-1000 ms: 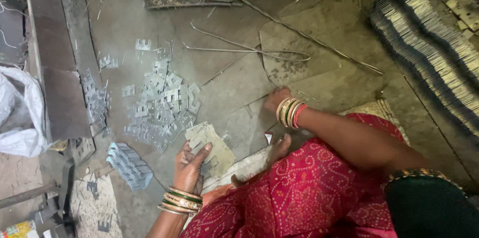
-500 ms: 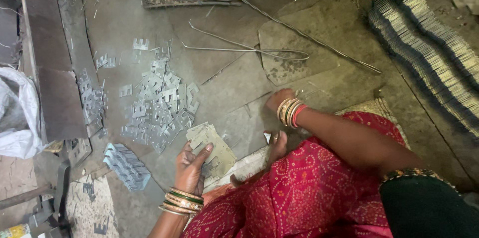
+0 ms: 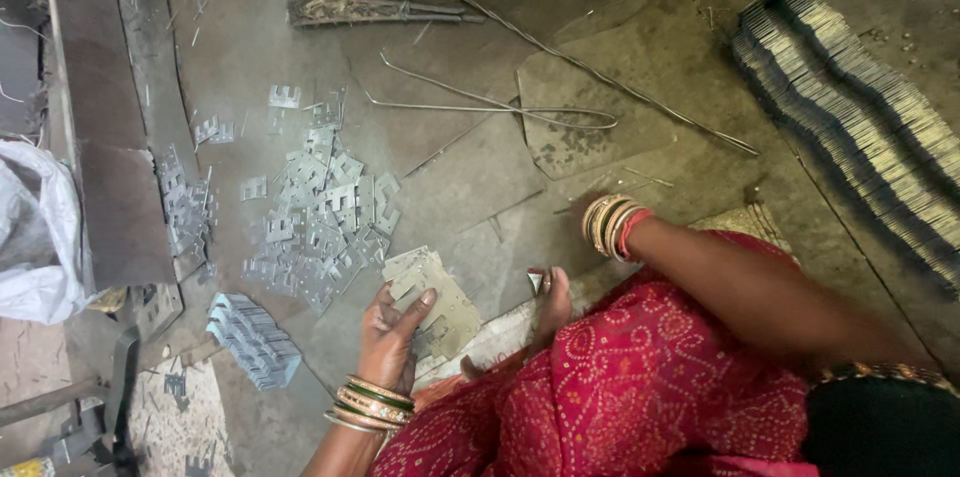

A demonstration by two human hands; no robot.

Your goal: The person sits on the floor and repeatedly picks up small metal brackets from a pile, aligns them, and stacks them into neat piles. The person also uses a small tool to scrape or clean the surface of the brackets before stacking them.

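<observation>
Head view, left hand [image 3: 392, 325]: fingers closed on flat metal plates [image 3: 436, 299].
Right hand: hidden, cannot tell.
Risk: sharp plate edges may cut fingers.

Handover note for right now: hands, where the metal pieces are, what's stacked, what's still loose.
Left hand: holds a stack of flat stamped metal pieces, fingers spread over it.
Right hand: wrist with bangles near the floor; the hand itself is out of sight, so grip unknown.
Loose pieces: scattered pile on the floor ahead of the left hand.
Done: small neat stack left of the left hand; long rows of stacked pieces at far right.
Left: the loose pile is unsorted.
</observation>
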